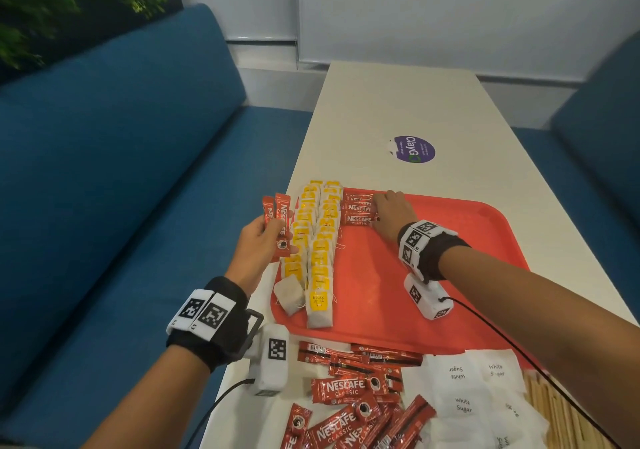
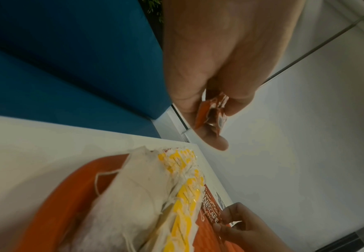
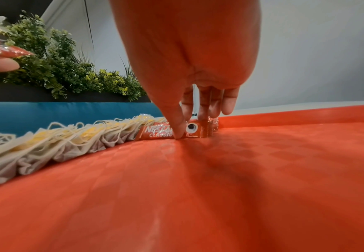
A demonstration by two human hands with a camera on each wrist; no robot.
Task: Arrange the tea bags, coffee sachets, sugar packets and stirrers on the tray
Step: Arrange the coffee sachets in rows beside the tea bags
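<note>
The right and middle of the tray (image 1: 450, 240) lie bare in front of me; my right hand (image 1: 391, 214) has room there. Along its left side two rows of tea bags (image 1: 320, 240) block the way, with coffee sachets (image 1: 358, 208) just beside them at the far edge. Near me, loose sachets (image 1: 349, 389), sugar packets (image 1: 464, 393) and stirrers (image 1: 554, 410) crowd the table (image 1: 398, 102). Its far half is open.

White table (image 1: 433, 109), red tray (image 1: 478, 240) on it, loose coffee sachets (image 1: 349, 389), sugar packets (image 1: 464, 393) and stirrers (image 1: 554, 414) near edge, purple sticker (image 1: 414, 149) beyond
</note>
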